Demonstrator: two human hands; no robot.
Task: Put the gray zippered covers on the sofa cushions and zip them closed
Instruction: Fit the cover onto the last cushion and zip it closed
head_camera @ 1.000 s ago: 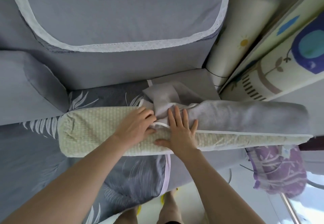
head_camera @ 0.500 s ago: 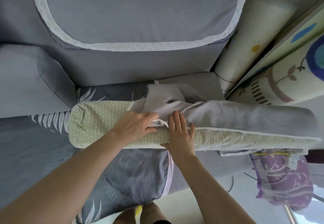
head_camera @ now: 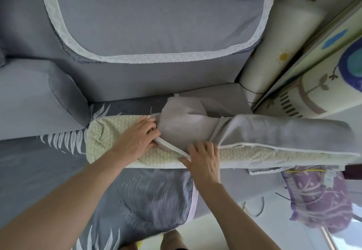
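At the far left a smooth gray sofa arm (head_camera: 35,101) bulges with a rounded end, and beside it the seat carries a dark gray fabric (head_camera: 141,200) printed with white feathers. Across that seat lies the long cushion (head_camera: 103,138), pale yellow-green with a small waffle-weave texture and a rounded left end, bare on its left part. The left hand (head_camera: 135,140) rests on the cushion with its fingers curled, grasping the bunched mouth of the gray cover (head_camera: 284,132). A narrow white edging (head_camera: 170,149) of the cover stretches taut from that hand down to the right hand (head_camera: 203,157). The right hand's fingers hook over the cover's edge and its thumb presses the near side of the cushion. The cover is soft, matte and wrinkled at its mouth, and it sheathes the cushion's right part, with white piping along its near edge. Behind, a gray backrest (head_camera: 156,24) is bordered with white lace (head_camera: 156,58). To the right stand a rolled white foam mat (head_camera: 280,40) and a printed play mat (head_camera: 323,85). A purple floral pillow (head_camera: 317,200) lies near right.
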